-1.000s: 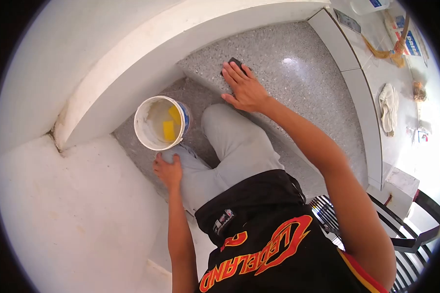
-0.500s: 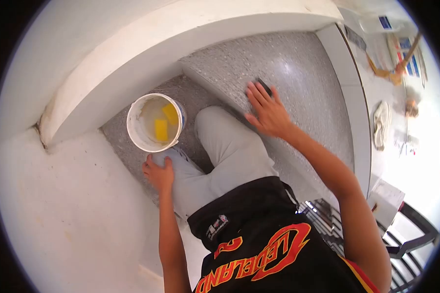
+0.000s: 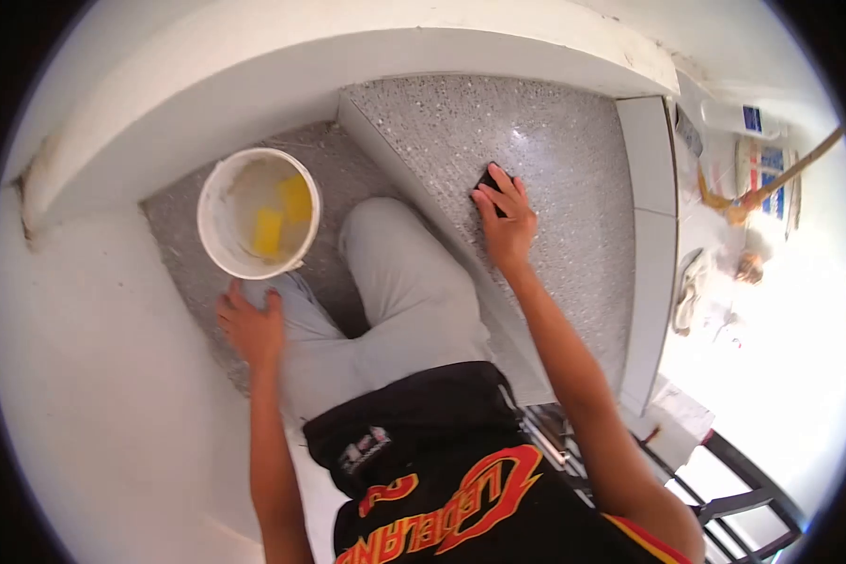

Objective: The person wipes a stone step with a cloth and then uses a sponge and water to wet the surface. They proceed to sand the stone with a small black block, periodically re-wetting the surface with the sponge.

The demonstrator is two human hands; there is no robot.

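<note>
My right hand (image 3: 510, 228) is closed around a small dark block (image 3: 482, 184), fingers bent over it, and presses it on the speckled grey step (image 3: 573, 244). Much of the block is hidden under the fingers. My left hand (image 3: 252, 324) rests on my lower leg, just below the white bucket (image 3: 211, 211), with its fingers apart and nothing held. In the bucket, two yellow sponges (image 3: 267, 232) lie in cloudy water.
A curved white wall (image 3: 367, 61) bounds the step at the back. White tiles (image 3: 647, 235) edge it on the right. Beyond them lie a wooden stick (image 3: 799, 167), a pale shoe (image 3: 692, 291) and a plastic container. Black metal railings (image 3: 738, 503) stand at lower right.
My right hand has gone from lying flat with fingers stretched over the dark block to gripping it with bent fingers. The whole view has shifted; my left hand stays beside the bucket.
</note>
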